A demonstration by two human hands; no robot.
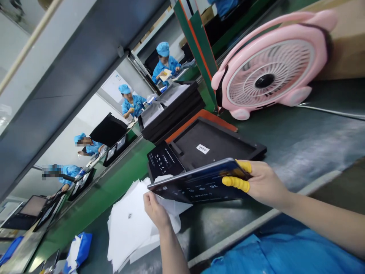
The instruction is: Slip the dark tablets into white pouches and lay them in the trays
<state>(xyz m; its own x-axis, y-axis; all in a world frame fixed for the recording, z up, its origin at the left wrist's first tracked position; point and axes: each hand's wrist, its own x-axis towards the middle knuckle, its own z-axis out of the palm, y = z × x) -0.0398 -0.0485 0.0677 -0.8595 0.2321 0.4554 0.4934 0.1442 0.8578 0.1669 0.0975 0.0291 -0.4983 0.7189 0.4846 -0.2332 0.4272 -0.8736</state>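
A dark tablet (196, 184) with white print on its face is held up over the bench, tilted so that one long edge points at me. My right hand (264, 182), with yellow finger cots on its fingers, grips the tablet's right end. My left hand (156, 209) is closed on its lower left corner. Just behind the tablet, another dark panel with white print (165, 161) lies at the left side of a black tray (219, 142) bearing a barcode label. Beneath and left of my left hand is a stack of white sheets (131, 224).
A pink fan (268, 78) stands at the back right, its white cord (330, 111) running right. Stacked black trays (171, 110) sit beyond a green belt (94, 194). Several co-workers in blue work along the far side. A metal beam (65, 64) crosses the upper left.
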